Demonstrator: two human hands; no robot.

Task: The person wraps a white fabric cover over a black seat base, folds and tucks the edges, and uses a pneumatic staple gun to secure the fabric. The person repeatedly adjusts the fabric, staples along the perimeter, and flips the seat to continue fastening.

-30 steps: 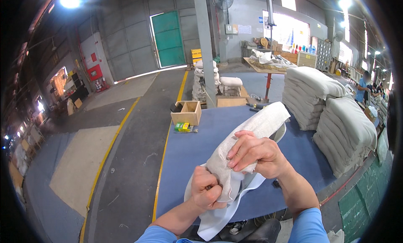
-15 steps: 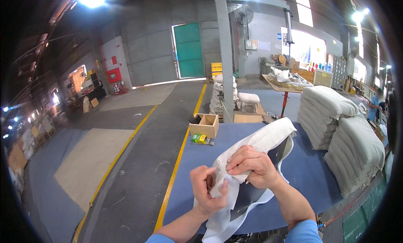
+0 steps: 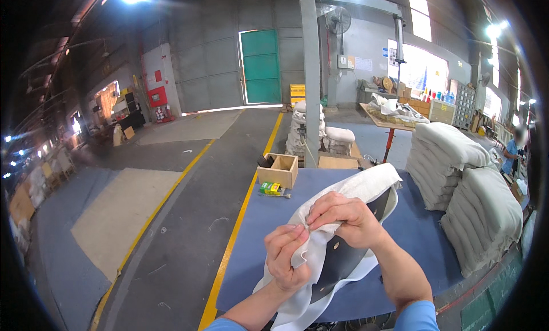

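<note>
A pale grey fabric cover point(image 3: 366, 182) lies over a curved black panel point(image 3: 334, 265) with small holes, its edge folded up along the top. Both my hands pinch this fabric edge close together. The fingers of my left hand point(image 3: 287, 258) are closed on its near end, where a loose flap hangs below. My right hand point(image 3: 350, 219) grips the same edge just beyond, fingers bent over it. White lining point(image 3: 311, 314) spreads out under the panel. Whatever lies between the fingertips is hidden.
The piece rests on a blue-topped table point(image 3: 243, 239). A two-part wooden box point(image 3: 278, 178), a small green-yellow carton point(image 3: 270, 188) and a metal tool point(image 3: 284, 195) sit at its far left. Tall stacks of pale padded pieces point(image 3: 486, 216) stand at right. A post point(image 3: 311, 90) rises behind.
My left hand has closed from a looser, spread grip onto the fabric edge and moved nearer my right hand. The flap below it now hangs folded, and more of the black panel shows.
</note>
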